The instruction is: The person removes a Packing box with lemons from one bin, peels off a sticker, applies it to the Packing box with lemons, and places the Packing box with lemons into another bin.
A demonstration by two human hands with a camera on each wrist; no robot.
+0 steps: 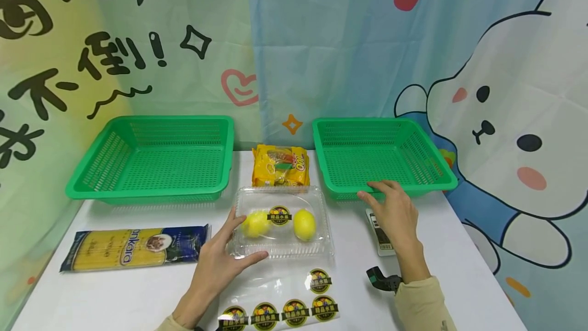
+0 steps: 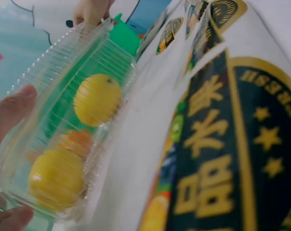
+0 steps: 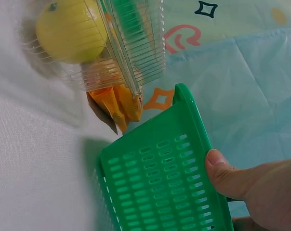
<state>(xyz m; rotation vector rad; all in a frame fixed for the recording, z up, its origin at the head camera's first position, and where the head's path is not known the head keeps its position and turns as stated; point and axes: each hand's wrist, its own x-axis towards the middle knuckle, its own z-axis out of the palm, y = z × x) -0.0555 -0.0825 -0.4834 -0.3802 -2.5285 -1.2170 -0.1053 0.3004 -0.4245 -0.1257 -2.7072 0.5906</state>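
A clear plastic clamshell box (image 1: 285, 249) with two lemons (image 1: 304, 225) sits mid-table, a round black fruit sticker (image 1: 279, 215) on its lid. My left hand (image 1: 220, 257) is spread at the box's front left corner, fingertips at its left side and thumb along the front edge. The left wrist view has these fingers (image 2: 13, 108) beside the clear plastic. On the right, my right hand (image 1: 395, 213) pinches the front rim of a green basket (image 1: 337, 190). Its thumb (image 3: 220, 166) presses on the rim from outside; the other fingers are mostly hidden.
A transparent sticker sheet (image 1: 275, 290) lies before the box. A spaghetti pack (image 1: 138, 247) lies left, below another green basket (image 1: 151, 195). Behind the box is a yellow snack bag (image 1: 280, 165). A white labelled device (image 1: 380, 234) lies under the right hand; a printed curtain (image 1: 298, 55) hangs behind.
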